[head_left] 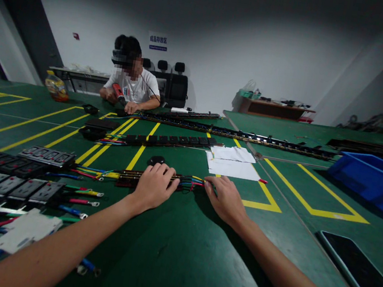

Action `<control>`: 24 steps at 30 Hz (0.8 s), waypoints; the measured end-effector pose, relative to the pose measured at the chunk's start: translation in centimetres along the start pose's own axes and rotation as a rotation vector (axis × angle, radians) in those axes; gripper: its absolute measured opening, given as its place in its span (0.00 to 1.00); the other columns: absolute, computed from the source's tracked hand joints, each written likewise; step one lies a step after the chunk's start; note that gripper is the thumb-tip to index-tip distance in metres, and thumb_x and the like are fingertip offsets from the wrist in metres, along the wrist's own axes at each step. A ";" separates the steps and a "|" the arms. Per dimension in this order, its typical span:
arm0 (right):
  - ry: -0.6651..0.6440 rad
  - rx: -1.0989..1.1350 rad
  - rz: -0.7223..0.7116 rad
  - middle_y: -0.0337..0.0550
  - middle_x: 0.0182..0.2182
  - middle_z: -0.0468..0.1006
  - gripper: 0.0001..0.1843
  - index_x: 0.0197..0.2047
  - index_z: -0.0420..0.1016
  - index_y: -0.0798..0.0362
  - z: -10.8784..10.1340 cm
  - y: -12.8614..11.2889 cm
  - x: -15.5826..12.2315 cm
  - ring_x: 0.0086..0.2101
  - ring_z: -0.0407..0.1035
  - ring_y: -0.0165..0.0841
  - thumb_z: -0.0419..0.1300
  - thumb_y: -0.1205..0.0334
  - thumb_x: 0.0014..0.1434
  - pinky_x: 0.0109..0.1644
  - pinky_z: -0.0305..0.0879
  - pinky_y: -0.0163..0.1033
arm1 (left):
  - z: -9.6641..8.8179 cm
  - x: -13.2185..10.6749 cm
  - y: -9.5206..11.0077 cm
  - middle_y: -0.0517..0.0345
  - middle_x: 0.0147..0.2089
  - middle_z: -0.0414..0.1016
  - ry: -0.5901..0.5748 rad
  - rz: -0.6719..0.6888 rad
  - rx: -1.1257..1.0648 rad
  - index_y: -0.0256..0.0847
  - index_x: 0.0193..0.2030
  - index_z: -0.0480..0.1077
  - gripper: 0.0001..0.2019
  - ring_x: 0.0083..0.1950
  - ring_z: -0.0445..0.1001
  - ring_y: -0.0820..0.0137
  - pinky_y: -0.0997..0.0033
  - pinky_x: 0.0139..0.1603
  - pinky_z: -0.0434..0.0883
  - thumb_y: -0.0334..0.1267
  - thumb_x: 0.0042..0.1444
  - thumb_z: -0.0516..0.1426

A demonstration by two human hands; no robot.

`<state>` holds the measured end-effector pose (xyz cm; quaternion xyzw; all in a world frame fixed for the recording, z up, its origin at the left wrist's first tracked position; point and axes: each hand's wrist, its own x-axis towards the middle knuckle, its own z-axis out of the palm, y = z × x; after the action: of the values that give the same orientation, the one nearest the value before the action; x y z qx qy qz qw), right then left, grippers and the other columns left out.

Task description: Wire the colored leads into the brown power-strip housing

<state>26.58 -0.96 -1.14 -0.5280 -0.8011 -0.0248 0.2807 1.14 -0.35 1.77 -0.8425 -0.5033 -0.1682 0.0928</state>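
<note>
My left hand [154,187] grips a slim dark strip with brass-coloured rails [129,177], thumb on the near side and fingers over the top. From the strip's right end run several thin coloured wires [193,180], yellow, blue and red. The fingers of my right hand [224,200] close on the far ends of these wires; the fingertips partly hide them. Beyond my left hand lies a small black rounded object [156,160]. To the left, wires with ring terminals [99,177] reach toward the strip from a socket strip [47,155].
More socket strips [6,187] and a white plastic part [28,230] lie at left. White papers [234,162], a blue bin [376,182] and a phone [360,272] are at right. Across the green table [165,265], a co-worker [135,83] holds a red power tool [118,93] by a long strip [236,134].
</note>
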 end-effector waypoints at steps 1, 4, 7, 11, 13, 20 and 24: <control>-0.001 0.000 0.001 0.50 0.43 0.82 0.17 0.49 0.79 0.52 0.0 0.0 0.0 0.44 0.72 0.42 0.49 0.56 0.74 0.48 0.65 0.45 | 0.0 0.0 0.0 0.47 0.50 0.77 0.001 0.000 0.001 0.39 0.51 0.73 0.19 0.50 0.72 0.58 0.58 0.48 0.68 0.49 0.73 0.46; 0.002 -0.002 -0.002 0.49 0.43 0.82 0.17 0.49 0.79 0.52 0.0 0.0 0.1 0.44 0.72 0.41 0.50 0.56 0.74 0.48 0.65 0.45 | -0.1 0.0 0.1 0.48 0.50 0.77 -0.002 -0.001 0.003 0.39 0.51 0.73 0.19 0.50 0.72 0.58 0.58 0.48 0.68 0.49 0.73 0.46; 0.007 -0.008 0.000 0.49 0.42 0.82 0.16 0.49 0.79 0.51 0.0 0.0 0.0 0.43 0.72 0.41 0.50 0.57 0.74 0.48 0.64 0.44 | -0.2 0.0 0.1 0.48 0.50 0.77 -0.015 -0.007 0.000 0.39 0.50 0.73 0.19 0.50 0.73 0.58 0.58 0.48 0.68 0.49 0.73 0.46; 0.005 -0.007 0.001 0.48 0.42 0.82 0.16 0.49 0.79 0.51 0.1 0.0 0.0 0.43 0.72 0.41 0.50 0.57 0.74 0.47 0.64 0.44 | -0.2 0.1 0.1 0.48 0.50 0.77 -0.017 -0.008 -0.008 0.39 0.50 0.73 0.19 0.50 0.72 0.58 0.58 0.49 0.68 0.48 0.73 0.46; 0.003 -0.006 0.001 0.49 0.42 0.82 0.16 0.48 0.79 0.51 0.1 0.0 0.0 0.43 0.72 0.41 0.50 0.57 0.74 0.47 0.64 0.44 | -0.2 0.1 0.1 0.48 0.50 0.77 -0.016 -0.007 -0.010 0.39 0.50 0.73 0.19 0.50 0.72 0.58 0.58 0.48 0.68 0.48 0.73 0.46; 0.004 -0.007 -0.006 0.48 0.41 0.82 0.16 0.48 0.79 0.51 0.1 0.1 0.0 0.43 0.72 0.41 0.50 0.56 0.74 0.48 0.65 0.44 | 0.0 0.0 0.1 0.47 0.49 0.76 0.003 0.004 0.022 0.40 0.50 0.73 0.18 0.50 0.72 0.58 0.57 0.49 0.67 0.48 0.73 0.47; 0.001 -0.004 -0.005 0.49 0.42 0.82 0.17 0.48 0.79 0.51 0.1 0.1 0.0 0.43 0.72 0.41 0.49 0.56 0.74 0.48 0.65 0.45 | 0.0 0.0 0.0 0.48 0.49 0.77 0.004 0.003 0.010 0.40 0.49 0.73 0.18 0.50 0.72 0.58 0.57 0.49 0.67 0.48 0.73 0.46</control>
<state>26.58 -0.90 -1.24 -0.5265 -0.8022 -0.0273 0.2801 1.16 -0.34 1.80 -0.8425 -0.5027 -0.1671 0.0981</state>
